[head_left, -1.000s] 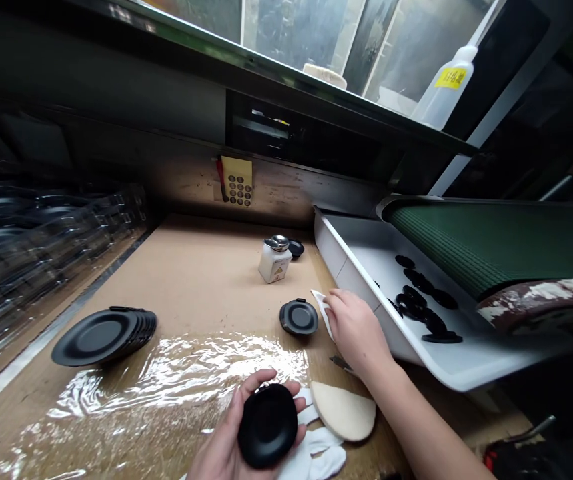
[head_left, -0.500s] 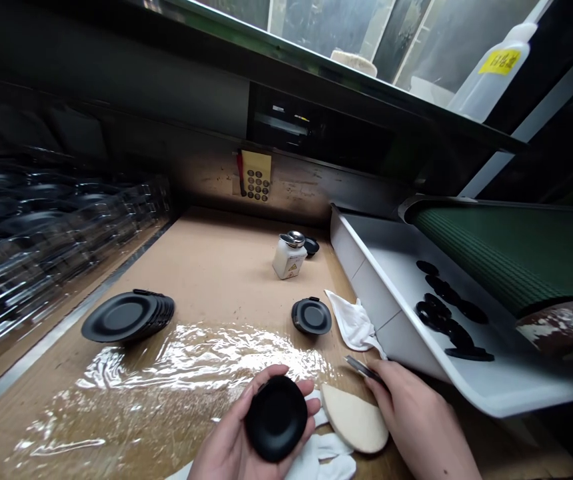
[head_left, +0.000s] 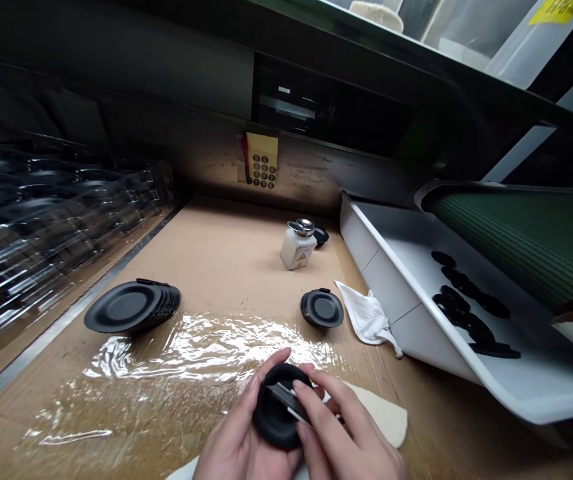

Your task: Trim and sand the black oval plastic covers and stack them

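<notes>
At the bottom centre, my left hand (head_left: 243,433) cradles a round black dish-shaped part (head_left: 272,427), its hollow face up. My right hand (head_left: 349,427) pinches a slim metal blade (head_left: 282,395), which lies across that hollow; whether its edge touches is hard to see. A cream felt pad (head_left: 383,413) shows partly behind my right hand, and white cloth peeks out beneath my hands. Farther off sit a small stack of black dish parts (head_left: 323,309) and, on the left, a longer leaning stack (head_left: 129,308).
A white tray (head_left: 396,257) with several black parts stands right, beside a green conveyor belt (head_left: 521,227). A white cloth (head_left: 366,317) lies against it. A pump bottle (head_left: 298,248) stands towards the back. Clear plastic trays (head_left: 66,220) are piled left. A shelf (head_left: 416,70) overhangs the bench.
My right hand has moved left with the blade, from beside the felt pad to over the black part. The view has tilted down a little. My left hand still holds the part.
</notes>
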Available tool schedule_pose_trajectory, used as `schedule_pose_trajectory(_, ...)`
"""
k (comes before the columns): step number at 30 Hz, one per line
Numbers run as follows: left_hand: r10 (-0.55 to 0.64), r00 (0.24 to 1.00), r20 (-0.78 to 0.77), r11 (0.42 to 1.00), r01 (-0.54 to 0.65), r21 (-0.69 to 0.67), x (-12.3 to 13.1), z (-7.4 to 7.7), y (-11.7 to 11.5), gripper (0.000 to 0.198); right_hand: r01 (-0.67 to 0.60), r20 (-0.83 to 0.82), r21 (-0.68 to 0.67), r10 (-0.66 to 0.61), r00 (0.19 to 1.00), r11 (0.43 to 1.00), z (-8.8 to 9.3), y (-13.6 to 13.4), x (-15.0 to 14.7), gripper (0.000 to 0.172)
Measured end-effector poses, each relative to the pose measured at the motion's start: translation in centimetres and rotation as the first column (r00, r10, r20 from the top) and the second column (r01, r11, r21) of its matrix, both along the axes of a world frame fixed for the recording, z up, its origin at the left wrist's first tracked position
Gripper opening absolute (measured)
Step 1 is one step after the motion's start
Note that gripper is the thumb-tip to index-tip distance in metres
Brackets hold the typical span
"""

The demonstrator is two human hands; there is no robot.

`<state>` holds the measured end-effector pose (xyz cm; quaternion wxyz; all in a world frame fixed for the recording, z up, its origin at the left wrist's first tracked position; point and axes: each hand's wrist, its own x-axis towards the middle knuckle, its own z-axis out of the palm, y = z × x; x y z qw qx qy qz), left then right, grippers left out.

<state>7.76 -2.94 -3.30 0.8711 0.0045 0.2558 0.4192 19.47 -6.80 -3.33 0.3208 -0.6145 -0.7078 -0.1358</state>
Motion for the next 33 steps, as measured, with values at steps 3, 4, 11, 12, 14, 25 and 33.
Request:
schedule_pose_trajectory(3, 0.021, 0.999, -0.038, 1.000, -0.021, 0.012, 0.02, -0.29, 0.03, 0.038, 0.010, -0.003, 0.009, -0.010, 1.000, 1.000, -0.50, 0.04, -0.15, 0.028)
schedule_pose_trajectory(4, 0.018, 0.999, -0.049, 1.000, -0.018, 0.012, 0.02, -0.32, 0.05, 0.039, 0.012, 0.000, 0.010, -0.012, 1.000, 1.000, -0.58, 0.03, -0.14, 0.028)
schedule_pose_trajectory(11, 0.025, 0.999, -0.042, 0.999, -0.024, 0.032, -0.01, -0.47, 0.07, 0.035, 0.017, -0.009, -0.006, -0.018, 1.000, 1.000, -0.93, -0.01, -0.35, 0.028)
schedule_pose_trajectory(12, 0.023, 0.999, -0.040, 0.999, -0.022, 0.032, 0.00, -0.52, 0.07, 0.035, 0.021, -0.009, -0.002, -0.021, 1.000, 1.000, -0.99, 0.00, -0.38, 0.028)
schedule_pose_trajectory(14, 0.029, 0.999, -0.045, 0.998, -0.026, 0.052, 0.01, -0.56, 0.08, 0.035, 0.029, -0.001, 0.019, -0.029, 1.000, 0.999, -1.07, 0.03, -0.42, 0.026)
schedule_pose_trajectory(25, 0.035, 0.997, 0.066, 0.999, -0.032, -0.033, 0.04, -0.19, 0.01, 0.037, 0.023, 0.026, 0.070, -0.025, 0.999, 0.997, -0.44, -0.02, -0.44, 0.023)
schedule_pose_trajectory(33, 0.060, 0.988, 0.142, 0.993, -0.046, -0.105, 0.17, -0.07, 0.01, 0.048, 0.017, 0.011, 0.085, -0.018, 1.000, 0.996, -0.99, 0.03, -0.22, 0.025)
